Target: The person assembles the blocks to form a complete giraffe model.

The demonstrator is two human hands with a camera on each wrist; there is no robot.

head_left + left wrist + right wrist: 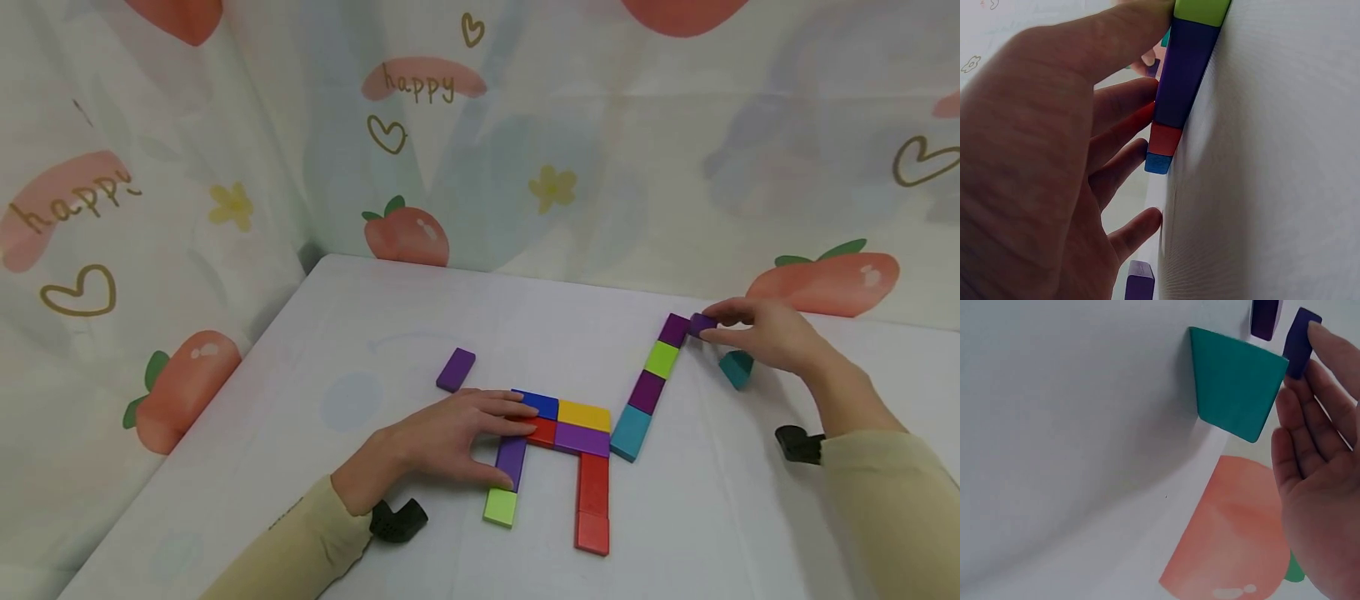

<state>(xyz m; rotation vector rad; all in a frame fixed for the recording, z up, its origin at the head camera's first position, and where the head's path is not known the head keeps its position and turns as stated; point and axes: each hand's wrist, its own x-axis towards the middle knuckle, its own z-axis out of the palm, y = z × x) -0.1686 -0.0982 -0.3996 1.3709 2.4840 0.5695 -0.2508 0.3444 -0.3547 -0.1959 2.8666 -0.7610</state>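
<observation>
Flat coloured blocks form a figure on the white table. My left hand point(457, 437) rests fingertips on the blue block point(542, 407) and red block point(542, 432), its thumb by a purple block point(512, 460) above a lime block point(500, 507). Between thumb and fingers, my right hand point(776, 333) pinches a small purple block point(702, 323), seen also in the right wrist view point(1299, 342). That block is close beside the dark purple block point(673, 330) topping a slanted row. A teal trapezoid block point(737, 368) stands below the right hand.
A loose purple block point(456, 369) lies left of the figure. Yellow point(584, 415) and purple point(582, 439) blocks sit at its right, above a red leg point(593, 483). The slanted row ends in a light blue block point(631, 433). A printed curtain point(487, 150) hangs behind the table.
</observation>
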